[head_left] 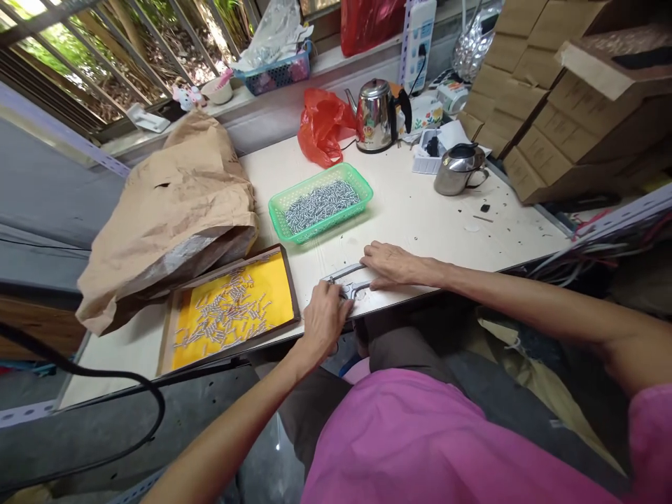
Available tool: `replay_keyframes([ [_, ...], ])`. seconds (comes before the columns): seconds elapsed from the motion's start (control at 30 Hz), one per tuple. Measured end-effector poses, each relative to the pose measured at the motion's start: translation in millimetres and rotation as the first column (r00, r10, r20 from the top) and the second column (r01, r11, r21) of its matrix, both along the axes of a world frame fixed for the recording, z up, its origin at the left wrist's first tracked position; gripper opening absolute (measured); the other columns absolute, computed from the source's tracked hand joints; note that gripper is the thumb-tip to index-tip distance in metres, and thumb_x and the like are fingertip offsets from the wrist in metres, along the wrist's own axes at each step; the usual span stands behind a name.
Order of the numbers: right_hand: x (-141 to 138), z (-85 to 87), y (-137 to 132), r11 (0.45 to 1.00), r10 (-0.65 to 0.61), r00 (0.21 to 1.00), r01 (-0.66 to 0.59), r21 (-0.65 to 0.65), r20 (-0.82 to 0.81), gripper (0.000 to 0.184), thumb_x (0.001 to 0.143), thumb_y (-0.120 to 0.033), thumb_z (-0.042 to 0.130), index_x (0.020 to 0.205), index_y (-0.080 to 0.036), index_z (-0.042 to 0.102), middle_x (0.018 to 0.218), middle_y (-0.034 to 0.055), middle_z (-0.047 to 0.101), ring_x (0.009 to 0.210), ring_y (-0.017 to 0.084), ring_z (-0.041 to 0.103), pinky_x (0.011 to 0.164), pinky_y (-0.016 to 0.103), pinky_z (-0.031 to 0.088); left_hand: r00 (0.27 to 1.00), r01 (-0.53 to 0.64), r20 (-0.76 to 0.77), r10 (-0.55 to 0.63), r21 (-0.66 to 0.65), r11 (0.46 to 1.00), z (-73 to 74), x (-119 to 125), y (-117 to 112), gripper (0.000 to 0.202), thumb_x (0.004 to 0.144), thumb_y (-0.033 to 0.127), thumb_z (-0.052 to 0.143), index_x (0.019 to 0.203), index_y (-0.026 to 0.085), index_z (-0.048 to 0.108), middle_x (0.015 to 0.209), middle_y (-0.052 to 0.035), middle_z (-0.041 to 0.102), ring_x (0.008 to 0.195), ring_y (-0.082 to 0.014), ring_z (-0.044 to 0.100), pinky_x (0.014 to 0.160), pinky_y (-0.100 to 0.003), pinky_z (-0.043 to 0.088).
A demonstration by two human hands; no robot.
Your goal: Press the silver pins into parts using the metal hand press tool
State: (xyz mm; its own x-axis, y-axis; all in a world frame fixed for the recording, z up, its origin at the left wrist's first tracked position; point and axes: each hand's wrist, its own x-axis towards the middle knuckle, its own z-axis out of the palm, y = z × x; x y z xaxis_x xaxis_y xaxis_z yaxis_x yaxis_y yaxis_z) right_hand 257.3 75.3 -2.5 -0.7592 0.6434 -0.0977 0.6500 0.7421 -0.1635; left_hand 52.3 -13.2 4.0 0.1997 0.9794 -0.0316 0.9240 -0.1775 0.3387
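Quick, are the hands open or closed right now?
Left hand: curled at the metal piece; grip hidden, can't tell.
Right hand: bent fingers at the metal piece; grip can't be told.

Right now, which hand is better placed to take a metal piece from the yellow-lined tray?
Probably your left hand: it's nearer the tray and its metal pieces. Your right hand is farther off; both are at the grey part.

The right hand [391, 264] has room to slide ahead over the table [409, 217], between the green basket [334, 225] and the silver pot [452, 175]. Farther back, the kettle [374, 117] is in the way.
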Motion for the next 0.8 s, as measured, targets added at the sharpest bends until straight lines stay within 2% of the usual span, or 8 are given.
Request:
replay_keyframes([
  [0.07, -0.7, 0.6, -3.1, 1.0, -0.012, 1.0, 0.012, -0.004, 0.004, 0.036, 0.08, -0.039, 0.07, 0.102, -0.011, 0.063, 0.105, 0.0142, 0.057, 0.098, 0.026, 0.05, 0.077, 0.034, 0.04, 0.984, 0.165, -0.084, -0.159, 0.061, 0.984, -1.3, 11.5, 13.0, 0.041, 0.085, 0.029, 0.061, 0.123, 0.014, 0.053, 0.126, -0.0151, 0.054, 0.112, -0.0273, 0.05, 0.088, -0.036, 0.044],
  [0.13, -1.3, 2.3, -5.8, 1.0, -0.02, 1.0, 0.02, -0.008, 0.008, 0.036, 0.081, -0.037, 0.07, 0.104, -0.01, 0.063, 0.104, 0.0141, 0.057, 0.098, 0.026, 0.051, 0.078, 0.034, 0.04, 0.961, 0.246, -0.144, -0.238, 0.039, 0.969, -2.4, 19.1, 28.9, 0.051, 0.083, 0.027, 0.063, 0.13, 0.013, 0.046, 0.13, -0.0162, 0.052, 0.114, -0.0278, 0.048, 0.093, -0.038, 0.042],
  [0.2, -1.8, 4.1, -8.3, 0.999, -0.03, 1.0, 0.031, -0.016, 0.008, 0.035, 0.082, -0.037, 0.069, 0.104, -0.01, 0.063, 0.103, 0.0141, 0.058, 0.098, 0.026, 0.051, 0.079, 0.033, 0.039, 0.94, 0.285, -0.191, -0.284, -0.023, 0.958, -2.9, 21.7, 41.7, 0.049, 0.085, 0.027, 0.061, 0.129, 0.012, 0.047, 0.123, -0.0153, 0.056, 0.11, -0.0271, 0.049, 0.093, -0.038, 0.042],
  [0.3, -2.8, 4.2, -11.6, 0.998, -0.05, 0.999, 0.049, -0.039, -0.003, 0.031, 0.084, -0.034, 0.067, 0.102, -0.01, 0.063, 0.102, 0.0137, 0.059, 0.098, 0.025, 0.052, 0.08, 0.032, 0.039, 0.909, 0.337, -0.229, -0.35, -0.092, 0.937, -3.6, 20.1, 49.3, 0.032, 0.087, 0.03, 0.058, 0.115, 0.014, 0.057, 0.108, -0.012, 0.061, 0.103, -0.0257, 0.052, 0.087, -0.036, 0.044],
  [0.47, -6.0, -3.2, -16.1, 0.992, -0.1, 0.995, 0.096, -0.087, -0.031, 0.014, 0.09, -0.024, 0.059, 0.097, -0.012, 0.064, 0.098, 0.0113, 0.061, 0.095, 0.021, 0.054, 0.076, 0.028, 0.037, 0.928, 0.299, -0.216, -0.305, -0.062, 0.952, -7.3, 20.7, 46.3, 0.02, 0.09, 0.032, 0.055, 0.101, 0.017, 0.064, 0.099, -0.0088, 0.062, 0.098, -0.0242, 0.052, 0.08, -0.034, 0.045],
  [0.6, -5.9, -3.7, -14.1, 0.989, -0.128, 0.991, 0.125, -0.084, -0.032, 0.016, 0.091, -0.026, 0.056, 0.096, -0.014, 0.065, 0.097, 0.0099, 0.062, 0.094, 0.02, 0.054, 0.076, 0.027, 0.037, 0.936, 0.268, -0.223, -0.274, -0.059, 0.962, -8.6, 23.4, 45.6, 0.02, 0.091, 0.032, 0.053, 0.099, 0.018, 0.064, 0.098, -0.0086, 0.062, 0.099, -0.0242, 0.052, 0.081, -0.035, 0.046],
  [0.7, -2.5, 1.2, -4.1, 0.993, -0.108, 0.994, 0.107, -0.047, -0.021, 0.03, 0.084, -0.038, 0.066, 0.103, -0.014, 0.066, 0.103, 0.0119, 0.061, 0.098, 0.024, 0.053, 0.076, 0.029, 0.038, 0.948, 0.239, -0.215, -0.233, 0.003, 0.971, -13.1, 24.4, 39.0, 0.029, 0.09, 0.03, 0.055, 0.113, 0.014, 0.059, 0.112, -0.0127, 0.061, 0.106, -0.0265, 0.053, 0.088, -0.039, 0.047],
  [0.8, 2.1, 4.3, 11.5, 0.996, -0.005, 1.0, 0.004, -0.085, -0.014, 0.04, 0.083, -0.045, 0.066, 0.108, -0.014, 0.066, 0.102, 0.0127, 0.061, 0.097, 0.025, 0.054, 0.077, 0.03, 0.038, 0.965, 0.231, -0.153, -0.214, 0.109, 0.967, -24.2, 27.8, 21.7, 0.035, 0.09, 0.021, 0.051, 0.124, 0.011, 0.053, 0.135, -0.0188, 0.051, 0.126, -0.0303, 0.045, 0.102, -0.045, 0.041],
])
